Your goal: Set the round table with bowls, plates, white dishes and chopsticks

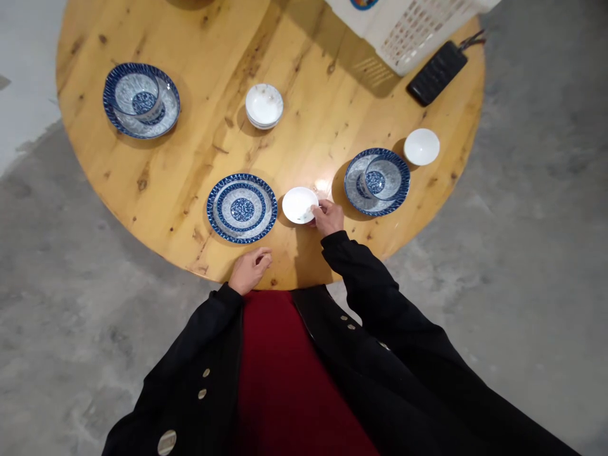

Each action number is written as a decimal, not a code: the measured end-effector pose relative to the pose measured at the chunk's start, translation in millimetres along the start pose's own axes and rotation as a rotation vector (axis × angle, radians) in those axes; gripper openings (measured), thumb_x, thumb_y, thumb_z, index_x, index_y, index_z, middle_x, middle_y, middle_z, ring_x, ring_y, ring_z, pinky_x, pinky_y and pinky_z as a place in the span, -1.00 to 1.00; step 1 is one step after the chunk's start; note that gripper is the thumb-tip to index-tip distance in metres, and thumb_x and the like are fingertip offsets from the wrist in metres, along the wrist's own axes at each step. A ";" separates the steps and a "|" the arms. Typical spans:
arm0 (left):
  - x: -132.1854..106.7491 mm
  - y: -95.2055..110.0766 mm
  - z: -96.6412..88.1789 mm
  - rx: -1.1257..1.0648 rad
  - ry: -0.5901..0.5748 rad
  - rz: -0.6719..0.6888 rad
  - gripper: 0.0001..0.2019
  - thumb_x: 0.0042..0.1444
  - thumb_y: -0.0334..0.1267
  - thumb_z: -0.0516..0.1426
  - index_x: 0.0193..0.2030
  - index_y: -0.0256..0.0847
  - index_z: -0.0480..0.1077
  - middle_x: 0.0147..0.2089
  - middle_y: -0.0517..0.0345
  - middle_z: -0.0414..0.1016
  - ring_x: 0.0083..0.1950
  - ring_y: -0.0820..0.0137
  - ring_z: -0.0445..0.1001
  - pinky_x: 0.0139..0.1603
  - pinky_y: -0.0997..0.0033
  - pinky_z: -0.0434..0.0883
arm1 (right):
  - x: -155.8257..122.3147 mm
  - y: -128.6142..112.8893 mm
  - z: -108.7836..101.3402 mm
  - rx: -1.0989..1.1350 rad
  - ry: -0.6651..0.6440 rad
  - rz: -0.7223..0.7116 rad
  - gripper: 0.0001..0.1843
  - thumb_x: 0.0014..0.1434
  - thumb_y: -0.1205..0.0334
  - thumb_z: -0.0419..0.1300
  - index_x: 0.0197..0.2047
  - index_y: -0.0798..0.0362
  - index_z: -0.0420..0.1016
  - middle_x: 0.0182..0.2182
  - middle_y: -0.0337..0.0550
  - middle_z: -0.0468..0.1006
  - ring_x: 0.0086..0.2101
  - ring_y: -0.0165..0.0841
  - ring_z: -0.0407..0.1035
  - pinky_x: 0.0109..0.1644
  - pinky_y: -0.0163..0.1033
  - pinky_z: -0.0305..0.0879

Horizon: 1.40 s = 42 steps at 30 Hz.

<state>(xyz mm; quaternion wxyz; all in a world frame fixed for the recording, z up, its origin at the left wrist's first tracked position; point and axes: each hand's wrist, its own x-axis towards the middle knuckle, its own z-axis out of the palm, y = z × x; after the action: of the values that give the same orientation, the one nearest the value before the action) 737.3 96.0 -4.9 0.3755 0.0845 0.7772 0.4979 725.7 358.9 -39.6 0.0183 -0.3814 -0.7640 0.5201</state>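
Observation:
My right hand pinches the right rim of a small white bowl, thumb over the edge. Just left of that bowl lies a flat blue-and-white patterned plate. My left hand rests at the table's near edge below the plate, its fingers curled loosely; I make out nothing in them. To the right of my right hand, a blue-and-white bowl sits on a matching plate. Another white bowl stands beside that pair.
Stacked white bowls stand mid-table on the round wooden table. At the far left, a patterned bowl rests on a patterned plate. A white plastic basket and a black power strip occupy the back right.

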 end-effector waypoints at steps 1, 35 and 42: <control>-0.3 -0.9 0.1 0.000 0.000 -0.004 -0.70 0.23 -0.13 0.08 -0.03 -0.19 0.52 -0.24 0.08 0.65 -0.21 0.35 0.61 -0.12 0.43 0.51 | 0.5 0.7 -0.8 -0.013 -0.002 -0.005 -0.70 -0.01 0.11 0.12 -0.29 0.11 0.54 -0.58 -0.19 0.52 -0.58 -0.22 0.47 -0.50 -0.13 0.50; -6.3 -10.1 -0.3 -0.010 0.017 -0.038 -0.68 0.23 -0.09 0.08 -0.02 -0.20 0.51 -0.24 0.08 0.64 -0.20 0.34 0.61 -0.09 0.39 0.52 | 15.6 15.5 -6.7 -0.130 0.031 -0.122 -0.60 0.04 0.07 0.10 -0.20 0.12 0.63 -0.50 -0.17 0.56 -0.45 -0.21 0.50 -0.34 -0.15 0.50; -8.4 -8.6 -3.5 -0.034 0.018 -0.028 -0.66 0.23 -0.05 0.08 -0.03 -0.20 0.50 -0.22 0.07 0.64 -0.20 0.33 0.61 -0.10 0.39 0.52 | 8.6 11.0 -3.3 -0.101 0.037 -0.093 -0.58 0.07 0.01 0.09 -0.20 0.13 0.60 -0.53 -0.17 0.55 -0.50 -0.24 0.49 -0.38 -0.19 0.47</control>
<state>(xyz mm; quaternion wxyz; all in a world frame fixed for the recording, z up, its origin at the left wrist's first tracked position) 743.0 85.0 -7.1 0.3767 0.0628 0.7730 0.5065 727.2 368.5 -50.2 0.0373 -0.3555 -0.8057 0.4722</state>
